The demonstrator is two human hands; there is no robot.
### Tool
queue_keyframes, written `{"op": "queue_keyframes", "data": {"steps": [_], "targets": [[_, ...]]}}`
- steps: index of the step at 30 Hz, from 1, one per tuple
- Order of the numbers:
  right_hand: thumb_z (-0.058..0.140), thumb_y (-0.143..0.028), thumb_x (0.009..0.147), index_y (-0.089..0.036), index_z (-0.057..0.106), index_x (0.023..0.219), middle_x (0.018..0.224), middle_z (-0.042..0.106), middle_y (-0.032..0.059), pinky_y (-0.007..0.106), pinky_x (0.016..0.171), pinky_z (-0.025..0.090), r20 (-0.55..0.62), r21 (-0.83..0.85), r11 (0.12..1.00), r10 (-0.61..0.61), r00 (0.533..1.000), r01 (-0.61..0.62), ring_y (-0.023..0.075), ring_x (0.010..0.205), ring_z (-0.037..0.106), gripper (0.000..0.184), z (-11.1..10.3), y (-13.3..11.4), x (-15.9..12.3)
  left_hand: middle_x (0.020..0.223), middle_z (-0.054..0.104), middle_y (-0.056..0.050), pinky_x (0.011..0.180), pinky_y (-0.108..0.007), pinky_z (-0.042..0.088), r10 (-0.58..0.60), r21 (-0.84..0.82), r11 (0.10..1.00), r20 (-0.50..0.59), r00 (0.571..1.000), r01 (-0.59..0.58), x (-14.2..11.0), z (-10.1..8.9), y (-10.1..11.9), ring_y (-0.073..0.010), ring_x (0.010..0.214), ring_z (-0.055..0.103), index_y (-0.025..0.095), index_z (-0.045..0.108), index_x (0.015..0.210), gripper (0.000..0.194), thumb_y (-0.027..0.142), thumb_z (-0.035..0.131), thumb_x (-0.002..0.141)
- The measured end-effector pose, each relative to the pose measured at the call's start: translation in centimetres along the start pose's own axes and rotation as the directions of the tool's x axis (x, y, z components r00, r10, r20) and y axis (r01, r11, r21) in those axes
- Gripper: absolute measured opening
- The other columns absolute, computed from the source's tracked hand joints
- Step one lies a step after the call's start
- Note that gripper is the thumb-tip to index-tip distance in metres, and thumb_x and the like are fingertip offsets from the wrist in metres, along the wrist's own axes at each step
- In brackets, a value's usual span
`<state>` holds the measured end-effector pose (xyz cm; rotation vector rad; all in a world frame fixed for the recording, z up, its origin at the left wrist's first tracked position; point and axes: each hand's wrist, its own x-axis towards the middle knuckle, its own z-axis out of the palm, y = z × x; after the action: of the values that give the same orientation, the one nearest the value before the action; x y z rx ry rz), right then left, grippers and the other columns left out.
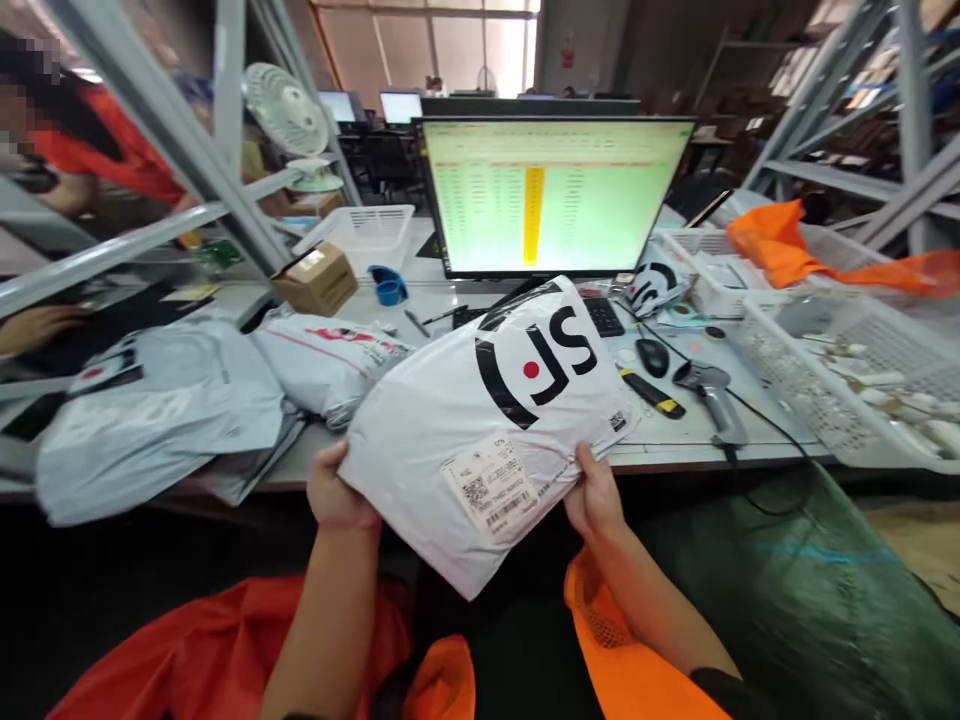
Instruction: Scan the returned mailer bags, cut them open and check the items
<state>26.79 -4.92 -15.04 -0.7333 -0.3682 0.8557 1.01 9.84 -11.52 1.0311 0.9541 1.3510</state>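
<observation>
A white courier mailing bag [427, 430] with black lettering, a red dot and a printed shipping label [487, 487] is held up tilted over the front edge of the desk. My left hand [337, 492] grips its left edge, the fingers hidden behind it. At its lower right edge, my right hand [595, 492] is closed with the thumb on top. Behind the bag, a keyboard [604, 317] is partly covered. A utility knife [652, 393], a black mouse [652, 357] and a barcode scanner [714, 398] lie to the right.
More filled mailing bags [172, 390] lie on the left, near a small cardboard box [315, 280] and a blue tape roll [388, 288]. A lit monitor [555, 200] stands behind. White baskets [847, 340] line the right side. Beyond the left metal frame [165, 130], a person in red [112, 140] is partly visible.
</observation>
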Motion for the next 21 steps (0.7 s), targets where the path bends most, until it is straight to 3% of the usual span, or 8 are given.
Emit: {"op": "queue_keyframes", "data": {"steps": [3, 6, 9, 12, 14, 16, 18, 21], "targets": [[0.087, -0.043, 0.074, -0.024, 0.069, 0.126, 0.124, 0.073, 0.0053, 0.049, 0.12, 0.041, -0.08, -0.063, 0.987, -0.15, 0.986, 0.145, 0.0266, 0.123, 0.065, 0.059, -2.7, -4.4, 2.6, 0.113, 0.075, -0.007, 0.096, -0.038, 0.057, -0.012, 0.001, 1.0, 0.143, 0.99, 0.012, 0.9, 2.5, -1.3, -0.0326, 0.117, 0.067, 0.02, 0.072, 0.108, 0.063, 0.056, 0.087, 0.059], [0.089, -0.045, 0.069, -0.019, 0.074, 0.112, 0.111, 0.077, 0.0084, 0.052, 0.112, 0.048, -0.051, -0.152, 0.982, -0.121, 0.991, 0.112, 0.0315, 0.115, 0.069, 0.052, -2.9, -6.5, 4.2, 0.129, 0.071, -0.013, 0.103, -0.039, 0.054, -0.007, 0.037, 0.999, 0.278, 0.96, -0.004, 1.5, 4.2, -1.0, -0.0352, 0.129, 0.061, 0.02, 0.07, 0.123, 0.082, 0.068, 0.086, 0.059], [0.089, -0.049, 0.069, -0.019, 0.075, 0.108, 0.101, 0.078, 0.0091, 0.053, 0.105, 0.053, 0.091, -0.338, 0.941, 0.01, 0.996, 0.021, 0.0345, 0.113, 0.068, 0.051, -2.1, -6.8, 5.1, 0.122, 0.074, -0.018, 0.099, -0.047, 0.056, -0.241, 0.141, 0.97, 0.476, 0.846, 0.198, 1.1, 6.2, -0.5, -0.0445, 0.126, 0.062, 0.016, 0.074, 0.114, 0.089, 0.069, 0.092, 0.045], [0.082, -0.058, 0.074, -0.02, 0.076, 0.107, 0.102, 0.077, 0.0097, 0.053, 0.103, 0.053, 0.26, -0.622, 0.777, 0.087, 0.962, 0.098, 0.0348, 0.113, 0.067, 0.051, -3.3, -8.4, 6.2, 0.108, 0.078, -0.017, 0.094, -0.054, 0.058, -0.469, 0.249, 0.883, 0.481, 0.741, 0.397, 0.1, 7.2, -1.6, -0.0476, 0.117, 0.066, 0.017, 0.076, 0.108, 0.08, 0.046, 0.1, 0.037], [0.07, -0.065, 0.082, -0.02, 0.077, 0.105, 0.108, 0.075, 0.0122, 0.054, 0.105, 0.05, 0.295, -0.783, 0.568, -0.02, 0.955, 0.253, 0.0348, 0.111, 0.066, 0.052, -6.4, -11.3, 7.5, 0.105, 0.079, -0.015, 0.096, -0.056, 0.058, -0.486, 0.22, 0.874, 0.423, 0.765, 0.433, -0.6, 6.5, -2.9, -0.0454, 0.114, 0.069, 0.017, 0.076, 0.107, 0.072, 0.04, 0.099, 0.043], [0.055, -0.067, 0.089, -0.018, 0.076, 0.107, 0.117, 0.071, 0.017, 0.055, 0.108, 0.045, 0.244, -0.902, 0.265, -0.337, 0.909, 0.34, 0.0353, 0.114, 0.064, 0.057, -11.1, -15.2, 9.4, 0.104, 0.079, -0.015, 0.098, -0.056, 0.058, -0.465, 0.153, 0.885, 0.325, 0.824, 0.439, -1.1, 5.1, -4.1, -0.0431, 0.112, 0.071, 0.017, 0.075, 0.106, 0.068, 0.043, 0.098, 0.048], [0.06, -0.065, 0.085, -0.011, 0.073, 0.112, 0.124, 0.065, 0.0271, 0.053, 0.108, 0.041, 0.134, -0.983, 0.026, -0.573, 0.809, 0.181, 0.0388, 0.122, 0.058, 0.062, -16.2, -18.8, 11.6, 0.104, 0.079, -0.015, 0.099, -0.055, 0.057, -0.449, 0.107, 0.894, 0.194, 0.872, 0.436, -1.5, 3.8, -4.9, -0.0419, 0.112, 0.071, 0.016, 0.073, 0.104, 0.065, 0.045, 0.097, 0.05], [0.074, -0.059, 0.077, -0.007, 0.075, 0.1, 0.107, 0.067, 0.034, 0.051, 0.092, 0.046, -0.097, -0.988, -0.048, -0.557, 0.825, -0.148, 0.0401, 0.107, 0.064, 0.057, -22.0, -22.1, 14.9, 0.107, 0.079, -0.014, 0.106, -0.053, 0.055, -0.381, 0.064, 0.923, 0.031, 0.924, 0.379, -1.4, 3.4, -5.4, -0.0392, 0.119, 0.069, 0.016, 0.071, 0.104, 0.058, 0.04, 0.094, 0.056]]}}
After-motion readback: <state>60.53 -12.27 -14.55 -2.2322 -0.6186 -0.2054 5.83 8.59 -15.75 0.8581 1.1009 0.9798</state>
